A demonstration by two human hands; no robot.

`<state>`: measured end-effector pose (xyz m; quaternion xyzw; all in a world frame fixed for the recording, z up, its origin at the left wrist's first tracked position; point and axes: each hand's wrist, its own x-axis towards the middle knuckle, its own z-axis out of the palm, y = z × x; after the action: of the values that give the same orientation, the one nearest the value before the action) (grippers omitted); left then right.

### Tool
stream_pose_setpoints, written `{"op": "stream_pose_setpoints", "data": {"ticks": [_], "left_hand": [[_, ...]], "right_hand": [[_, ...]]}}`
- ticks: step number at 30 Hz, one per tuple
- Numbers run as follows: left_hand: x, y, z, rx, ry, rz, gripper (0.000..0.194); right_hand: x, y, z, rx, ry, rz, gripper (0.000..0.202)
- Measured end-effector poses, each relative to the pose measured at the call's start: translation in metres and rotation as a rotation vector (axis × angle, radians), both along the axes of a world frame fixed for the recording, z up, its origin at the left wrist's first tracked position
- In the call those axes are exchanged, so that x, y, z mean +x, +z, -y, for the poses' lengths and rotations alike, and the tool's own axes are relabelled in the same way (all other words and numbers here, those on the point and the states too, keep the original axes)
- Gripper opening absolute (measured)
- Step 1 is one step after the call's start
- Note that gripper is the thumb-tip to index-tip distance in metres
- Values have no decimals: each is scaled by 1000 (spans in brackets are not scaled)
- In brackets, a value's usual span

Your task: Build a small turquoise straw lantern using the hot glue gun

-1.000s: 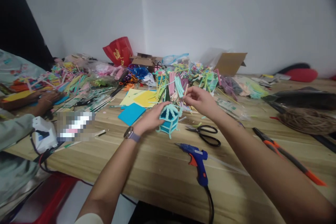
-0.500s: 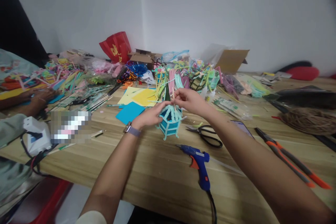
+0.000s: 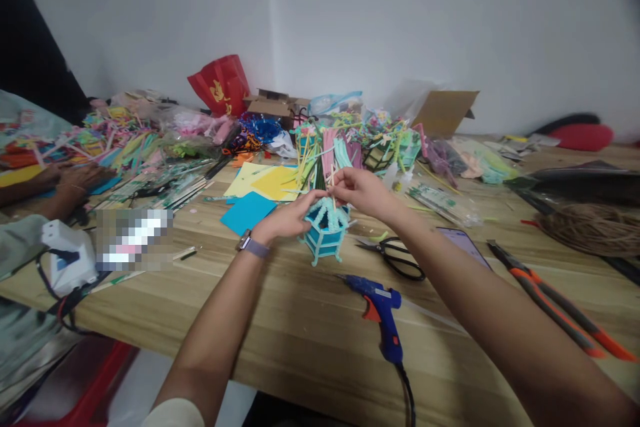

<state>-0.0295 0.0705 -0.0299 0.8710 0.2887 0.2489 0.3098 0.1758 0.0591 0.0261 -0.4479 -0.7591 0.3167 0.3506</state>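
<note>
A small turquoise lantern point(image 3: 327, 240) made of fuzzy pipe cleaners, with blue panels in its sides, stands upright on the wooden table. My left hand point(image 3: 295, 217), a watch on its wrist, grips the lantern's left side near the top, fingers curled at its peak. Above the lantern's top, my right hand point(image 3: 353, 187) pinches a thin pale stick point(image 3: 333, 179) that stands nearly upright there. Its lower end, at the lantern's peak, is partly hidden by my fingers. Right of the lantern lie black-handled scissors point(image 3: 400, 258); in front rests a blue glue gun point(image 3: 380, 313).
Blue paper point(image 3: 249, 212) and yellow paper point(image 3: 275, 181) lie behind my left hand. Orange-handled pliers point(image 3: 550, 300), a phone point(image 3: 463, 247) and a twine coil point(image 3: 595, 230) sit at right. Pipe cleaners heap up behind. Another person's hands point(image 3: 80, 183) are at far left.
Both hands stay at the lantern's top with almost no movement. The view has shifted slightly, and more of the phone shows beside my right forearm.
</note>
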Motion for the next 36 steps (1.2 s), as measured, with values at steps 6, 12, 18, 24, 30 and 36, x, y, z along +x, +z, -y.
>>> {"op": "stream_pose_setpoints", "data": {"ticks": [6, 12, 18, 24, 30, 36], "left_hand": [[0, -1, 0, 13, -2, -2, 76], [0, -5, -3, -3, -14, 19, 75], [0, -4, -2, 5, -7, 11, 74], [0, 0, 0, -2, 0, -19, 74], [0, 0, -1, -11, -2, -8, 75], [1, -2, -2, 2, 8, -6, 75]], "right_hand": [[0, -2, -2, -11, 28, -37, 12], [0, -2, -2, -11, 24, -35, 12], [-1, -2, -2, -15, 3, 10, 11], [-2, 1, -2, 39, -42, 78, 11], [-4, 4, -2, 34, -88, 115, 10], [-7, 1, -4, 49, -77, 143, 12]]}}
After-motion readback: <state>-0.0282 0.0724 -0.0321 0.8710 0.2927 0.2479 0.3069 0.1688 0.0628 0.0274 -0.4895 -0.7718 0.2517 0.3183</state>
